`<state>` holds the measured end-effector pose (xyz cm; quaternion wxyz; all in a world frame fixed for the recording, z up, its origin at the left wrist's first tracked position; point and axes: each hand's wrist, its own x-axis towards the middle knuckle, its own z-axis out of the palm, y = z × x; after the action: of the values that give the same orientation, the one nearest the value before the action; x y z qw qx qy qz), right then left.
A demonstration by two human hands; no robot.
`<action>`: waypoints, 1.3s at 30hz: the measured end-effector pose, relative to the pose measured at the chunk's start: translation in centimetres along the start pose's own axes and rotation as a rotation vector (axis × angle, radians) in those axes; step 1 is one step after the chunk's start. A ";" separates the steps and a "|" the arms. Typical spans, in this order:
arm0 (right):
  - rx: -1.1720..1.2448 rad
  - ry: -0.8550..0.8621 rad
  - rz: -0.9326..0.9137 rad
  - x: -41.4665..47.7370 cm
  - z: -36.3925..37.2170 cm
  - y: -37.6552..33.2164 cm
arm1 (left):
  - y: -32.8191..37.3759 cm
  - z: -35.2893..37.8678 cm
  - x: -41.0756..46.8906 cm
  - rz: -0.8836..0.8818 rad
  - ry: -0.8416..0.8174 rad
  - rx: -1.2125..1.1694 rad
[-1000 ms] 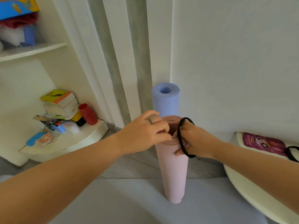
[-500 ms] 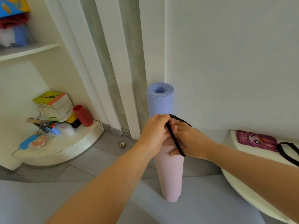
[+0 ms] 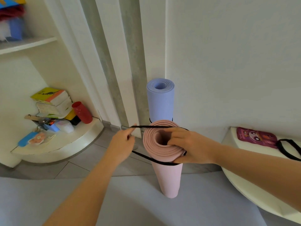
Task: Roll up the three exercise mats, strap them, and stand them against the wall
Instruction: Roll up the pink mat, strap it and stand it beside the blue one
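Head view: the pink mat [image 3: 167,176] is rolled and stands upright on its end, its foot planted on a grey mat [image 3: 138,201] that lies flat on the floor, close to that mat's far edge. The right grip [image 3: 190,147] is clenched on the top rim of the pink roll, fingertips [image 3: 169,130] dipping into the hollow core and the thumb against the outside. The left grip [image 3: 123,144] sits just to the left of the roll and apart from it, pinching a black strap [image 3: 151,127] between thumb and forefinger. The strap is drawn out into a long loop. Its upper run crosses the far rim of the pink roll and passes over the right knuckles. Its lower run crosses the near side of the roll just below the rim and goes under the right palm.

Behind the pink roll, the blue mat [image 3: 160,101] stands upright on the floor against the wall, at the wall's corner beside a grey post, with a black band showing round it just above the pink rim.

At the left, a low corner shelf [image 3: 65,147] carries a stack of books [image 3: 52,101] and a red cup [image 3: 82,112]. At the right, a rounded white counter [image 3: 244,185] bears a pink pouch [image 3: 256,137] and a second black strap [image 3: 288,149] near its far edge.
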<state>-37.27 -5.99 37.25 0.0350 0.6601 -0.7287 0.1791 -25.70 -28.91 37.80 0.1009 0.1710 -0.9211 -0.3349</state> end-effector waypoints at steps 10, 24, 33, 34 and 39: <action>-0.024 -0.047 -0.201 -0.8 1.1 -2.4 | 1.8 1.4 6.4 0.158 -0.490 0.074; 0.067 0.052 0.104 -0.4 0.2 2.1 | -5.2 9.2 2.0 -0.065 -0.478 0.100; 0.136 0.113 0.244 -0.3 0.5 2.5 | -2.1 10.7 -0.2 -0.422 -0.165 -0.809; 0.132 0.119 0.255 -0.4 0.4 2.5 | -1.7 10.7 -0.3 -0.489 -0.163 -0.928; 0.136 0.175 0.220 -0.3 1.4 2.3 | -1.0 11.0 -1.3 -0.535 -0.115 -1.233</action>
<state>-39.26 -5.96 35.38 0.0338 0.5590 -0.7769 0.2878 -27.57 -22.77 28.75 0.0445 0.2865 -0.4914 -0.8212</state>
